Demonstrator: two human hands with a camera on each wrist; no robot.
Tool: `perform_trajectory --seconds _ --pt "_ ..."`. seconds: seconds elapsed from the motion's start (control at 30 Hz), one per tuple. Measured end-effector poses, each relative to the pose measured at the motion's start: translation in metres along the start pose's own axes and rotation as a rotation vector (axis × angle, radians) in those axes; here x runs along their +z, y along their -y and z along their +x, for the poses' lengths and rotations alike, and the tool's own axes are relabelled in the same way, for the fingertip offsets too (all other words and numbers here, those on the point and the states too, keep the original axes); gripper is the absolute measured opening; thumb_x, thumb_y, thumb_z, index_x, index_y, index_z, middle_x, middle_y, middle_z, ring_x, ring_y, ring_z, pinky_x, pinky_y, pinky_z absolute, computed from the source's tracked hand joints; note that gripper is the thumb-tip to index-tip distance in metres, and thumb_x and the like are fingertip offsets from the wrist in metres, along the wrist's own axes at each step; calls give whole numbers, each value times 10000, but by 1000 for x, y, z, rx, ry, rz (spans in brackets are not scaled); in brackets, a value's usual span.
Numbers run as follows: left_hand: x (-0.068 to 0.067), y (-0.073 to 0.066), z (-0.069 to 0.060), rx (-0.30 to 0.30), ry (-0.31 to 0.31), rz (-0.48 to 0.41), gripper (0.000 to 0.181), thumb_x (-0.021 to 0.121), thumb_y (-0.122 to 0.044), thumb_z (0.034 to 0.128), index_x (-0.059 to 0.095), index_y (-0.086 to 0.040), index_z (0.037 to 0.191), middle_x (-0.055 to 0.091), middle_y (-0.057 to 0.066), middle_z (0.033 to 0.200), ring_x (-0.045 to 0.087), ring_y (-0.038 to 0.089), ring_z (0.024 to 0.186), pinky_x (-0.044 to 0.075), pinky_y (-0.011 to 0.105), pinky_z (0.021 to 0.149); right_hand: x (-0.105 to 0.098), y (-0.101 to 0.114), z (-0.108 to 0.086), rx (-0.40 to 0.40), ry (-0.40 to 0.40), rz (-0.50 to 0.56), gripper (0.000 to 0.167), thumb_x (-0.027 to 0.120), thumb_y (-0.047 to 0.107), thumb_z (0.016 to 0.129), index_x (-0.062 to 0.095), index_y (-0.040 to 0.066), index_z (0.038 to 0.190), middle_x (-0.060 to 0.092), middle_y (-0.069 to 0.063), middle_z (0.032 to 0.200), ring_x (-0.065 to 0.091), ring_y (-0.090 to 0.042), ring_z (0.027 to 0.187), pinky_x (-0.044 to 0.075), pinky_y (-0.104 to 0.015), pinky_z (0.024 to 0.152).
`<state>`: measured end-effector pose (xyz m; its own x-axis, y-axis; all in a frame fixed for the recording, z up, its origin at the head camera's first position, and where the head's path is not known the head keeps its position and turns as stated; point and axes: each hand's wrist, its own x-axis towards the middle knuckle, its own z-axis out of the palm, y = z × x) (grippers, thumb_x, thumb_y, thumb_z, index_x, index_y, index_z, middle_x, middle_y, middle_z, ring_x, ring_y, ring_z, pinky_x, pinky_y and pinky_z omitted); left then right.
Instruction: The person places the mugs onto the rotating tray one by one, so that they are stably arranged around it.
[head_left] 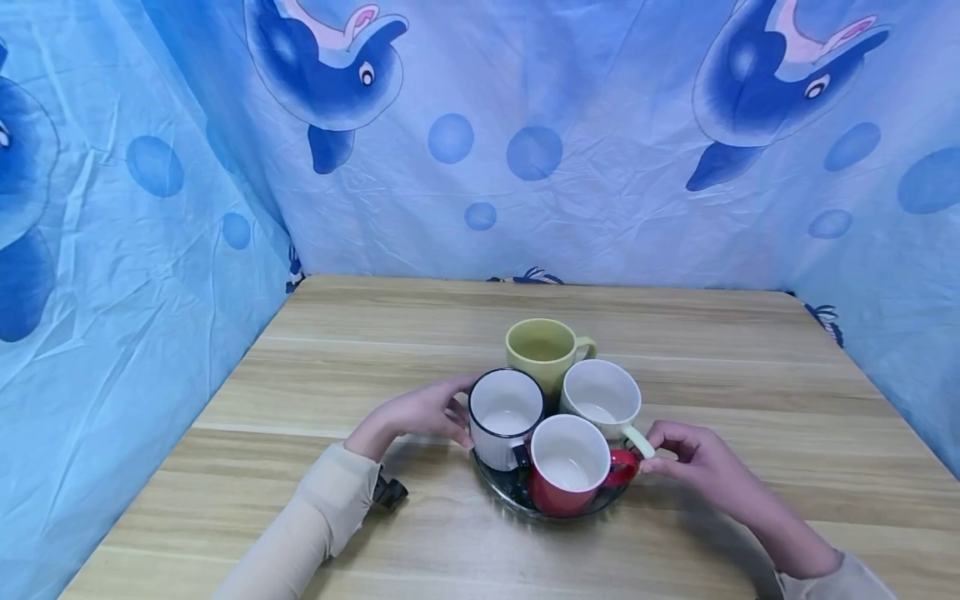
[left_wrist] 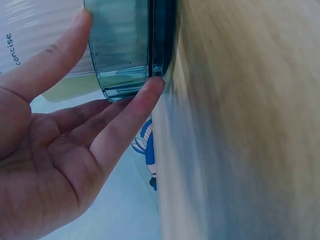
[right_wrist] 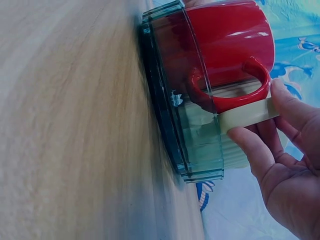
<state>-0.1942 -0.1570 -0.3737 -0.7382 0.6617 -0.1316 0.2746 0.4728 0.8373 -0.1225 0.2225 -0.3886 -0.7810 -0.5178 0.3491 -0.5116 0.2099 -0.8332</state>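
Observation:
In the head view, a round clear glass dish (head_left: 501, 489) bears a white dark-rimmed mug (head_left: 491, 446), a red mug (head_left: 551, 495), a pale green mug (head_left: 601, 395) and an olive-green mug (head_left: 543, 350). My left hand (head_left: 429, 410) is at the dish's left side, beside the white mug. In the left wrist view its thumb touches the dish's rim (left_wrist: 120, 50), and the mostly straight fingers lie along the dish's side. My right hand (head_left: 697, 458) pinches the handle (right_wrist: 250, 114) of the pale green mug, close beside the red handle (right_wrist: 257, 77).
A wooden table (head_left: 322, 367) lies under the dish. Blue cloth (head_left: 480, 167) printed with dolphins hangs behind the table and at its sides. A small black object (head_left: 390, 493) shows at the left sleeve (head_left: 326, 500).

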Motion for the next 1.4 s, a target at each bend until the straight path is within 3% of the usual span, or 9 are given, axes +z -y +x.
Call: perform_trajectory --seconds 0.53,0.73,1.17,1.4 --pt "1 0 0 7 17 -30 861 791 6 743 337 -30 1474 475 231 1406 655 280 1058 563 293 893 -6 -1 -2 13 52 11 212 640 -94 846 621 116 859 610 66 806 581 -44 818 505 -211 656" --pt "0 2 0 6 23 -30 831 783 5 751 351 -14 1461 459 245 1419 657 289 1058 565 301 897 -8 2 -3 -16 72 47 226 615 -129 848 615 97 866 601 21 799 573 -63 792 503 -227 625" --pt "-1 0 0 -3 18 -20 821 784 3 751 363 -17 1456 457 245 1420 654 288 1058 565 294 879 -11 3 -1 13 101 53 203 618 -108 857 606 94 868 613 42 817 583 -48 809 520 -214 672" --pt "-2 -1 -2 -4 18 -23 821 785 0 750 363 -14 1455 468 250 1408 657 286 1046 564 293 882 -11 1 1 11 110 59 98 651 -57 861 595 23 856 613 73 827 584 -18 810 530 -209 682"
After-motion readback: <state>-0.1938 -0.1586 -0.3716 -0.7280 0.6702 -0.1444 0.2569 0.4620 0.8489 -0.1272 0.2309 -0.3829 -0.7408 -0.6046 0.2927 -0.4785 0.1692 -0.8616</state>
